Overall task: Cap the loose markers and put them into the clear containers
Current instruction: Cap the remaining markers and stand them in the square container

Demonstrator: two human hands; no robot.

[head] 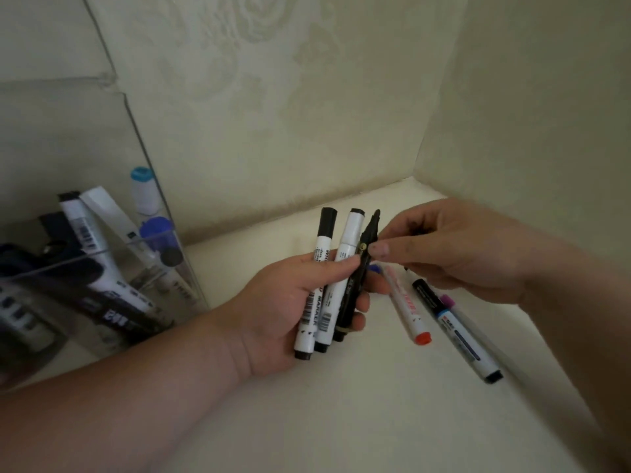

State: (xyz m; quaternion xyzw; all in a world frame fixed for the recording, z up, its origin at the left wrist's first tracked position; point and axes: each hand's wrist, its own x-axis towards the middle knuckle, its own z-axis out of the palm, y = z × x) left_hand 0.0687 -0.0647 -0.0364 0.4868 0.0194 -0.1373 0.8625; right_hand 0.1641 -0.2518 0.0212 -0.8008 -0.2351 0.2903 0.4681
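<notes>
My left hand (290, 308) grips three markers upright: two white ones with black caps (316, 288) (338, 281) and a black marker (355, 285). My right hand (461, 254) reaches in from the right, and its thumb and forefinger pinch the upper part of the black marker near its tip. Loose on the cream surface lie a white marker with a red end (408, 308) and a white marker with black ends and a blue band (457, 331). A clear container (160, 268) at the left holds several markers.
Papered walls (307, 97) close in behind and at the right, forming a corner. A small purple piece (448, 299) lies beside the blue-banded marker. Something blue (375, 268) shows just under my right fingers.
</notes>
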